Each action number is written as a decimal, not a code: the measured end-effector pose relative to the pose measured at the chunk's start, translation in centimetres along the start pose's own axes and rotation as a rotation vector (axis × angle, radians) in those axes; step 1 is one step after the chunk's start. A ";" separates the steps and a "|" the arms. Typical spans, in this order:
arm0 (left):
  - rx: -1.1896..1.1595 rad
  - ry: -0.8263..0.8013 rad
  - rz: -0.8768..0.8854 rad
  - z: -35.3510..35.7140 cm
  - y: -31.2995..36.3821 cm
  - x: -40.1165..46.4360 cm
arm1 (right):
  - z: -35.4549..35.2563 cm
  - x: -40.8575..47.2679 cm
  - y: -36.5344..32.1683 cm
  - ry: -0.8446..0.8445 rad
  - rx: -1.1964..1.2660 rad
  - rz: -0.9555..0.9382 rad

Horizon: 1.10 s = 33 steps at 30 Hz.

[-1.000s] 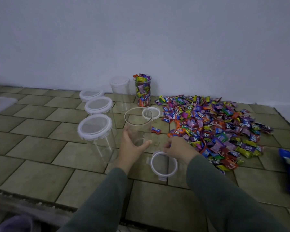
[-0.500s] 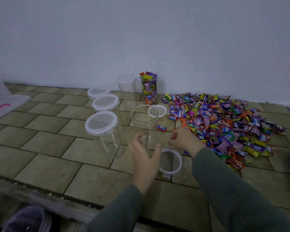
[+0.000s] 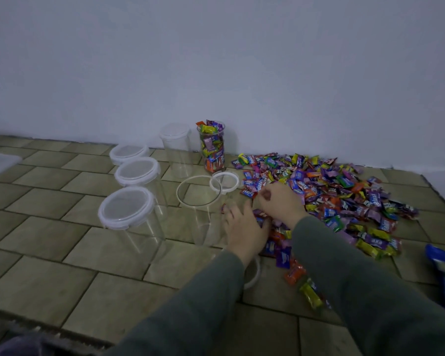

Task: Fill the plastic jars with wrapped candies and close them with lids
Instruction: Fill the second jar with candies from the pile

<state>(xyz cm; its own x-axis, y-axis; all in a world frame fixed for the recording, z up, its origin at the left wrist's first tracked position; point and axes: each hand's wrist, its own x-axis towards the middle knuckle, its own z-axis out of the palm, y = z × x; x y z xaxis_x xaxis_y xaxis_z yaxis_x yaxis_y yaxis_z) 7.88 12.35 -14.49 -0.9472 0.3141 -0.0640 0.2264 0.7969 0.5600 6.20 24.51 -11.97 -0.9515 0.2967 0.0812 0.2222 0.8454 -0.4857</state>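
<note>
An open, empty clear plastic jar (image 3: 199, 214) stands on the tiled floor. Just to its right, my left hand (image 3: 242, 228) rests flat on the near edge of the pile of wrapped candies (image 3: 332, 194), its thumb against a few of them. My right hand (image 3: 280, 201) is beside it on the pile, fingers curled down around candies. A loose white lid (image 3: 224, 181) lies behind the open jar. Another lid (image 3: 253, 276) is mostly hidden under my left forearm. A jar full of candies (image 3: 212, 147), without a lid, stands by the wall.
Three empty lidded jars (image 3: 127, 210) (image 3: 138, 173) (image 3: 127, 152) stand in a row on the left, and a further one (image 3: 175, 147) stands by the wall. A blue bag (image 3: 442, 263) lies at the right edge. A few stray candies (image 3: 310, 295) lie near my right sleeve.
My left hand let go of the open jar and moved right onto the pile's edge. My right hand went further into the candies. The view shifted left.
</note>
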 end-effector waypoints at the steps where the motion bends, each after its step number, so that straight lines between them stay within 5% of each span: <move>1: 0.002 -0.014 -0.045 0.2 0.1 0.7 | -0.1 0.7 0.3 0.006 -0.023 -0.026; 5: 0.040 -0.063 -0.147 1.1 0.2 3.1 | -0.2 3.9 1.3 0.002 -0.117 -0.140; 11: 0.114 -0.124 -0.073 3.0 0.9 5.9 | 0.1 9.5 3.6 0.040 -0.143 -0.269; 23: 0.170 -0.022 -0.038 4.9 2.3 10.9 | 3.8 21.7 3.3 -0.173 -0.415 -0.639; 27: 0.176 -0.029 0.005 5.2 2.1 11.9 | 4.6 23.3 4.9 -0.254 -0.399 -0.607; 33: 0.139 0.013 0.046 5.2 2.2 12.6 | 4.6 23.0 6.1 -0.116 -0.324 -0.548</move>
<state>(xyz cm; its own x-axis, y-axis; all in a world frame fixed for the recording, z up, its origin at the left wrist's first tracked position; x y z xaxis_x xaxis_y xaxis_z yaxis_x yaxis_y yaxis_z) -2.38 20.80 -18.36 -0.9376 0.3464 -0.0295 0.2985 0.8459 0.4420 -15.30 34.46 -17.11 -0.9579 -0.2510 0.1392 -0.2671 0.9571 -0.1120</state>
